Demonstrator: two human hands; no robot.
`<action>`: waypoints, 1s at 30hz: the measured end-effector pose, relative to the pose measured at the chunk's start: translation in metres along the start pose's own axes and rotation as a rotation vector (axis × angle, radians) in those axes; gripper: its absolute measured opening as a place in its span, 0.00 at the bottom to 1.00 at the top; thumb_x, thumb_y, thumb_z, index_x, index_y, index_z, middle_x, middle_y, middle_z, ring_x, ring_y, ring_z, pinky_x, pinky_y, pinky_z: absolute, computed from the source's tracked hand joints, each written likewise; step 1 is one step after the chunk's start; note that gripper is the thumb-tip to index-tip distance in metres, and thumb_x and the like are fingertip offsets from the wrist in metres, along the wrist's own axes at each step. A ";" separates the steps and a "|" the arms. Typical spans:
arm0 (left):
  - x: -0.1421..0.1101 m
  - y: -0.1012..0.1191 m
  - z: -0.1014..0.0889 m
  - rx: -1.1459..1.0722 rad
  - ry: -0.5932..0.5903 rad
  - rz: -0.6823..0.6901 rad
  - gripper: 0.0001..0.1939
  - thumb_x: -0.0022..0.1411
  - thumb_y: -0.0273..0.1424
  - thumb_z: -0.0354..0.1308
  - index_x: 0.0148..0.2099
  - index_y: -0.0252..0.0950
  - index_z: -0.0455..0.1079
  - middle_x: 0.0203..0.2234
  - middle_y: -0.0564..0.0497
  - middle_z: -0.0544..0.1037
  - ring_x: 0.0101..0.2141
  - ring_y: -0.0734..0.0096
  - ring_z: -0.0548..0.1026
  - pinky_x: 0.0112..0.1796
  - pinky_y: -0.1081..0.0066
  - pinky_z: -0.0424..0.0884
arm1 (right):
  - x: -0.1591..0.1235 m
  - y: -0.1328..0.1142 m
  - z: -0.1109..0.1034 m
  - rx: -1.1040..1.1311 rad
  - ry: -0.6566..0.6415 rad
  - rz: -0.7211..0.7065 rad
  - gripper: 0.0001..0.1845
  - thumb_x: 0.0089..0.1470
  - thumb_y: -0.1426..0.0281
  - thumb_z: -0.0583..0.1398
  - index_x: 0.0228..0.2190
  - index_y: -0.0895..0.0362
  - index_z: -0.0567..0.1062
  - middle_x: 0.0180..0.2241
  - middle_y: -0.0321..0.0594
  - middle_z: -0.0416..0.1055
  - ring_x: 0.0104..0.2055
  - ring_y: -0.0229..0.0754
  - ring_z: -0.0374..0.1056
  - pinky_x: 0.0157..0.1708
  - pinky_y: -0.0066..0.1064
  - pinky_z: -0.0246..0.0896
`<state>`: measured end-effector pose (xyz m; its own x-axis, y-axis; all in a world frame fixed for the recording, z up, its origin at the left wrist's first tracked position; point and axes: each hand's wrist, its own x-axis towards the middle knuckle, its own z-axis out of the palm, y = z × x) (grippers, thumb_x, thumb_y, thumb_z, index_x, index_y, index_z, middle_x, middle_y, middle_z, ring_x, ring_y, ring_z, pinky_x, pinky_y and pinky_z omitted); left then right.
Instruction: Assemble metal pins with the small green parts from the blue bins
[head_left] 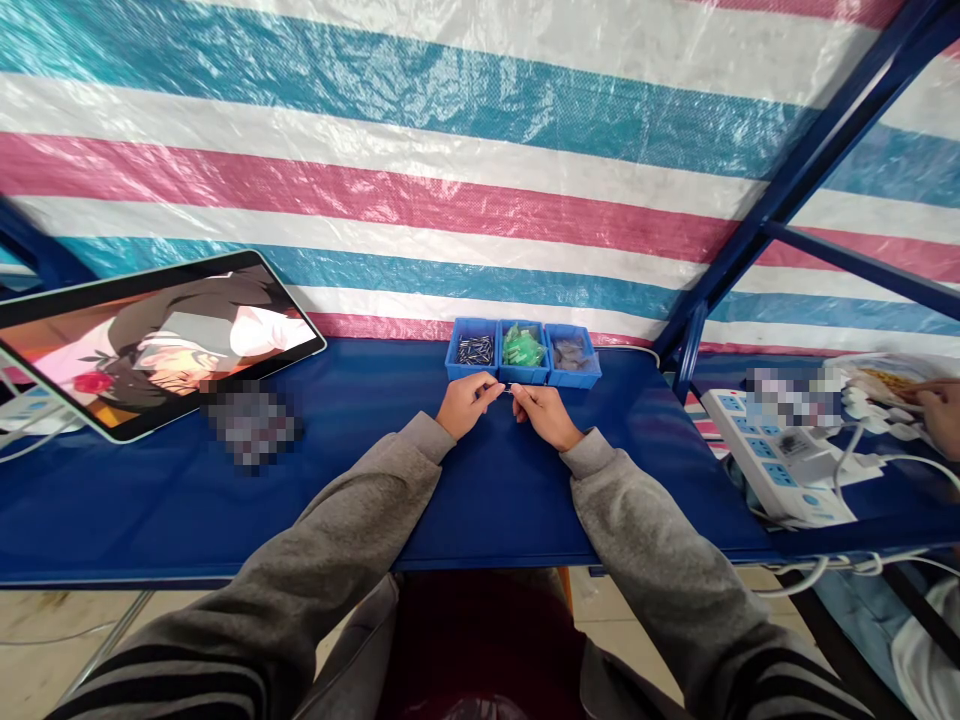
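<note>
My left hand [466,402] and my right hand [547,412] meet just in front of three small blue bins, fingertips pinched. Between them is a small thin piece [508,388], too tiny to name, which both hands grip. Small dark metal pieces like screws or pins [475,350] fill the left bin [471,373]. Bright green plastic pieces [523,347] lie in the middle bin [523,376]. The right bin [574,379] contains greyish, see-through pieces [571,354].
A tablet [172,345] with a picture on its screen leans at the left of the blue table [495,500], beside a blurred object [253,424]. At right are a blue metal frame [750,240], a white power strip [780,462] with cables, and another person's hand [943,412].
</note>
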<state>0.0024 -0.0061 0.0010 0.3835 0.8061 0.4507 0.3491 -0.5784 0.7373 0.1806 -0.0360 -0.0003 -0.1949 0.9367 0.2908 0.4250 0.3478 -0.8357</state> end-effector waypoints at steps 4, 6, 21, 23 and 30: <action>-0.001 0.006 -0.002 -0.008 -0.004 -0.005 0.23 0.67 0.44 0.50 0.23 0.35 0.63 0.15 0.57 0.68 0.17 0.78 0.66 0.25 0.76 0.64 | 0.000 -0.001 0.000 0.016 -0.002 0.012 0.34 0.59 0.44 0.47 0.18 0.56 0.70 0.16 0.36 0.67 0.20 0.37 0.66 0.26 0.28 0.61; -0.001 0.008 -0.003 0.004 0.016 -0.011 0.24 0.67 0.44 0.49 0.21 0.35 0.62 0.13 0.57 0.66 0.17 0.78 0.66 0.25 0.76 0.64 | 0.000 -0.002 0.000 0.027 0.013 0.004 0.30 0.58 0.45 0.50 0.21 0.55 0.71 0.17 0.34 0.67 0.20 0.37 0.66 0.26 0.28 0.61; -0.002 0.007 -0.005 0.008 -0.018 -0.008 0.28 0.68 0.45 0.47 0.18 0.36 0.58 0.11 0.56 0.65 0.17 0.77 0.64 0.26 0.75 0.64 | 0.000 -0.001 -0.001 0.004 0.038 -0.090 0.24 0.56 0.49 0.57 0.21 0.56 0.72 0.18 0.34 0.67 0.21 0.37 0.63 0.27 0.29 0.59; -0.001 0.009 -0.005 0.003 -0.039 -0.011 0.28 0.68 0.45 0.47 0.18 0.36 0.58 0.11 0.56 0.65 0.17 0.78 0.64 0.26 0.75 0.64 | 0.000 -0.003 -0.001 0.001 0.033 -0.089 0.25 0.56 0.48 0.57 0.21 0.56 0.72 0.18 0.34 0.67 0.21 0.36 0.63 0.26 0.29 0.59; -0.002 0.007 -0.003 -0.076 -0.020 -0.050 0.27 0.68 0.45 0.46 0.21 0.35 0.62 0.12 0.56 0.65 0.16 0.78 0.65 0.24 0.75 0.64 | -0.001 -0.008 -0.002 -0.027 0.023 -0.111 0.31 0.56 0.44 0.53 0.18 0.55 0.71 0.16 0.35 0.66 0.20 0.37 0.62 0.26 0.29 0.58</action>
<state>0.0017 -0.0114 0.0068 0.3845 0.8304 0.4032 0.3027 -0.5260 0.7948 0.1791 -0.0393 0.0073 -0.2218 0.8928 0.3920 0.4255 0.4503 -0.7849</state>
